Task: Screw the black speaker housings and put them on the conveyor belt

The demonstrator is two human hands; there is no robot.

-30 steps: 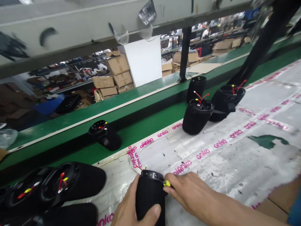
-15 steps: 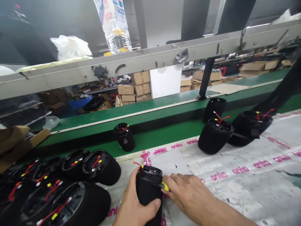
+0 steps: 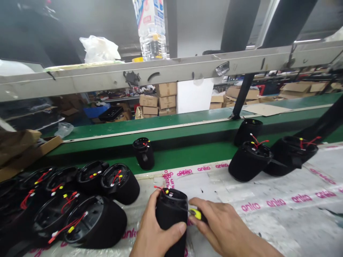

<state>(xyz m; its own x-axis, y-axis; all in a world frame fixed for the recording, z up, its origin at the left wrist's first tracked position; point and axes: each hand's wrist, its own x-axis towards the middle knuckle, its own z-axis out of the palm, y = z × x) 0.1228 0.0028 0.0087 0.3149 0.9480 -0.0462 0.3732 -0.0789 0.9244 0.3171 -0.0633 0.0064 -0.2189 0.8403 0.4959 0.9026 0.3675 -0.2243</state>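
Observation:
My left hand (image 3: 160,230) is wrapped round a black fabric-covered speaker body (image 3: 171,210), thumb across its front. The speaker stands upright, its top end open, with red wires and small connectors poking out at the rim. My right hand (image 3: 221,223) grips a yellow-and-black utility knife (image 3: 196,213) just right of the speaker's upper edge. Its thin front end points left at the rim; whether it touches cannot be made out. My fingers hide part of the handle.
Several more black speaker bodies (image 3: 96,221) crowd the left, with others (image 3: 249,162) at right and one (image 3: 144,153) on the green surface (image 3: 184,155). A grey rail (image 3: 182,69) crosses ahead, bearing a plastic bottle (image 3: 153,43). Cardboard boxes (image 3: 167,96) stand behind.
My right hand has drawn slightly back to the right with the utility knife, showing more of its yellow body. My left hand still holds the speaker body. The view has shifted somewhat.

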